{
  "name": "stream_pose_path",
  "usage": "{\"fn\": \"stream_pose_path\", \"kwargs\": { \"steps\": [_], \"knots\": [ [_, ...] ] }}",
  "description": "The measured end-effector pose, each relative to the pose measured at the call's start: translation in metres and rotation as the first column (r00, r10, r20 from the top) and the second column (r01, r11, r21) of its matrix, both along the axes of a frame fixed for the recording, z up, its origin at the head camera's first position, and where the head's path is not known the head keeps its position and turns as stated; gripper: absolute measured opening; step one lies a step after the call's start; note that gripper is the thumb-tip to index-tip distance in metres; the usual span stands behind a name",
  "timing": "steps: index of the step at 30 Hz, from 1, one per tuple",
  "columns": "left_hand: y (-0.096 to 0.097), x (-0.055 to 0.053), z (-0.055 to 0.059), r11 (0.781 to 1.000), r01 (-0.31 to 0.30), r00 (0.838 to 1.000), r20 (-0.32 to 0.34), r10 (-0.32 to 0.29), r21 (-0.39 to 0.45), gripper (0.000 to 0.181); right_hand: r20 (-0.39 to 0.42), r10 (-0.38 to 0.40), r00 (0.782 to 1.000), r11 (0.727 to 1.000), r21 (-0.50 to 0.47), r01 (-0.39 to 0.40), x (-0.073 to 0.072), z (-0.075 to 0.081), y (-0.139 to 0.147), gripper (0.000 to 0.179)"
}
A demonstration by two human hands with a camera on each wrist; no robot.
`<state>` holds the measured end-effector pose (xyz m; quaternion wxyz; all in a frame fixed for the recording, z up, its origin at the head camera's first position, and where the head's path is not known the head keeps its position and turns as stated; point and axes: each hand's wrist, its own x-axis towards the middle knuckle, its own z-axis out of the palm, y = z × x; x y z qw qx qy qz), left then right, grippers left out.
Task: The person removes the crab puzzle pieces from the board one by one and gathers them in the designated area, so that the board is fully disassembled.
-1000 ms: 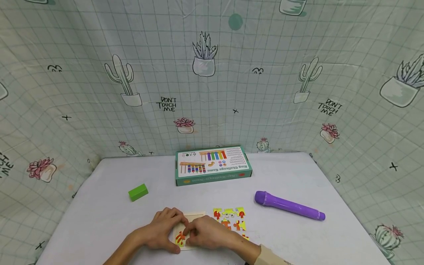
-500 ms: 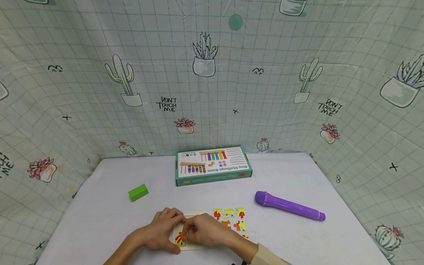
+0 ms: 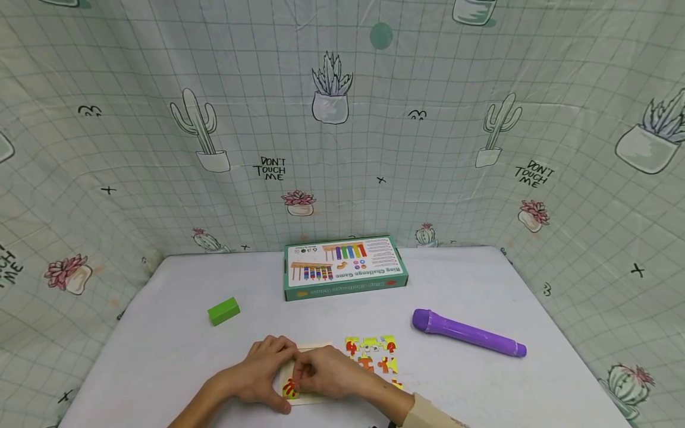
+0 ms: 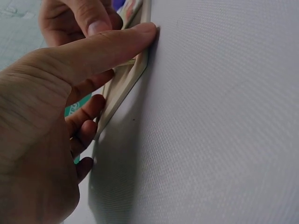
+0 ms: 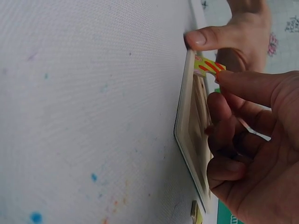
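In the head view my left hand [image 3: 262,371] holds a small wooden puzzle tray [image 3: 316,345] by its left side, thumb at the near corner and fingers at the far edge. My right hand [image 3: 330,373] reaches over the tray. Its thumb and fingertips pinch a yellow puzzle piece [image 5: 209,66] with red-orange markings, at the tray's near left corner. The right wrist view shows this piece tilted up over the tray's rim [image 5: 183,105]; bare wood lies beside it. Right of the tray lie several loose puzzle pieces [image 3: 387,364], partly hidden by the right hand.
A green block [image 3: 223,311] lies to the left on the white table [image 3: 160,356]. At the back is a Ring Challenge Game box [image 3: 345,267], its print upside down. A purple toy microphone [image 3: 471,334] lies to the right.
The right hand's fingertips have shifted slightly left, toward the left hand, covering a bit more of the piece. The left hand and tray stay where they were.
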<state>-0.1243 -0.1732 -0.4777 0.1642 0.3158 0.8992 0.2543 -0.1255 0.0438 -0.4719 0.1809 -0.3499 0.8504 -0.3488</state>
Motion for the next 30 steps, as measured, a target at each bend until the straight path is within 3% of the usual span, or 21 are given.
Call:
{"fn": "stream_pose_path", "kwargs": {
  "steps": [6, 11, 20, 25, 30],
  "knots": [
    [0.0, 0.0, 0.001, 1.0, 0.008, 1.0, 0.003, -0.008, 0.002, 0.065, 0.0, -0.002, 1.0, 1.0, 0.003, 0.002, -0.001, 0.004, 0.002, 0.011],
    [0.001, 0.0, 0.0, 1.0, 0.007, 1.0, -0.001, -0.007, 0.019, 0.063, 0.069, -0.04, 0.997, 0.998, -0.045, 0.044, -0.005, 0.011, 0.011, 0.008],
    [0.001, 0.002, 0.002, 1.0, 0.006, 1.0, 0.002, -0.006, 0.01, 0.041, 0.146, -0.115, 0.983, 0.989, -0.073, 0.127, -0.018, 0.022, 0.042, 0.007],
    [0.001, 0.003, 0.002, 1.0, 0.015, 1.0, 0.006, -0.015, 0.024, 0.033, 0.195, -0.163, 0.967, 0.984, -0.044, 0.175, -0.025, 0.02, 0.064, 0.009],
    [0.0, 0.003, 0.0, 0.999, 0.02, 1.0, 0.004, -0.02, 0.048, 0.032, 0.235, -0.136, 0.962, 0.991, 0.02, 0.135, -0.025, 0.014, 0.083, 0.016]
  ]
}}
